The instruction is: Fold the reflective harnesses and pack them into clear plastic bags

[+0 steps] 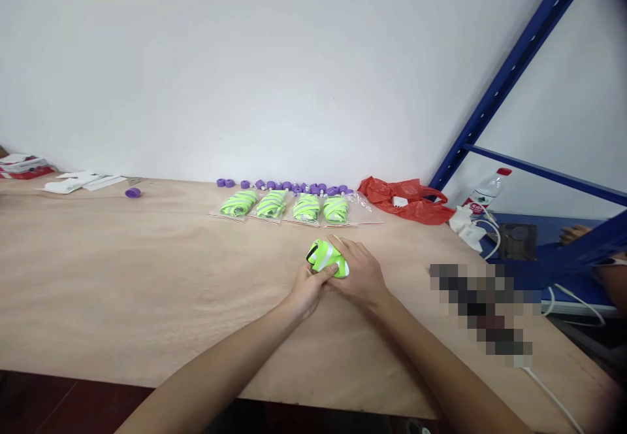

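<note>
A bright green bundle with silver reflective stripes point(324, 255) lies on the plywood table point(147, 270), gripped from both sides. My left hand point(307, 289) pinches its near edge with thumb and fingers. My right hand point(360, 269) is curled over its right side. Behind it, several similar green striped bundles in clear bags point(287, 207) lie in a row. A line of small purple rolls point(284, 186) runs along the wall behind them.
A single purple roll point(132, 192) and white papers point(81, 182) lie at the far left. A red plastic bag point(406, 200), a plastic bottle point(484, 195) and white cables point(473, 231) sit at the right. A blue metal rack point(519, 61) stands there; another person's hand point(575, 233) shows beyond.
</note>
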Demonstrator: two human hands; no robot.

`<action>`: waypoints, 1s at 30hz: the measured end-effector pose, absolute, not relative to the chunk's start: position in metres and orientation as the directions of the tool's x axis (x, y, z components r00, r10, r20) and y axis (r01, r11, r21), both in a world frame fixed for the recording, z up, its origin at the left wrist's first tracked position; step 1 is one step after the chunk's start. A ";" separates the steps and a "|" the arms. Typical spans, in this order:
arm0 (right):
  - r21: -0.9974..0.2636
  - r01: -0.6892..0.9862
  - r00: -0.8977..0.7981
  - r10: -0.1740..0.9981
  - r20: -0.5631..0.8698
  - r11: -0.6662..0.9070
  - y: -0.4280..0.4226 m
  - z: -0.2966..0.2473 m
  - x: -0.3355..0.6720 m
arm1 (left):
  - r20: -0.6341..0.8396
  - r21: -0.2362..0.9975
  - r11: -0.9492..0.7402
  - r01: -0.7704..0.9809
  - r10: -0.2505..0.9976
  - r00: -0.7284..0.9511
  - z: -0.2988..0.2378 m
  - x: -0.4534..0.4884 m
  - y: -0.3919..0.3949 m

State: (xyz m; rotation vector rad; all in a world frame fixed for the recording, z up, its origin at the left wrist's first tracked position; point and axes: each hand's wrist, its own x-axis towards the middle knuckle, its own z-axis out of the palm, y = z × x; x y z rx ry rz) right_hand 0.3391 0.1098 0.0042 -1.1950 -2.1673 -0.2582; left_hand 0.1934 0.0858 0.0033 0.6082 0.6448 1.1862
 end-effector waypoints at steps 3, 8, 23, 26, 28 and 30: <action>-0.102 0.812 -0.372 0.644 0.668 0.574 0.108 0.005 0.338 | -0.118 0.711 0.259 -0.654 0.960 0.253 0.002 0.194 0.085; 0.118 0.816 -0.455 0.502 0.736 0.566 0.104 0.007 0.338 | -0.087 0.696 0.250 -0.673 0.960 0.266 -0.002 0.195 0.086; 0.120 0.844 -0.444 0.554 0.705 0.523 0.100 0.008 0.330 | -0.121 0.697 0.245 -0.674 0.967 0.226 0.000 0.196 0.088; 0.047 0.831 -0.408 0.551 0.728 0.554 0.103 0.005 0.333 | -0.100 0.699 0.250 -0.670 0.962 0.254 0.001 0.196 0.088; 0.000 0.823 -0.386 0.559 0.734 0.568 0.105 0.003 0.336 | -0.085 0.705 0.256 -0.661 0.956 0.281 0.001 0.196 0.088; -0.024 0.814 -0.381 0.565 0.731 0.580 0.107 0.001 0.338 | -0.086 0.707 0.267 -0.655 0.952 0.294 0.000 0.196 0.088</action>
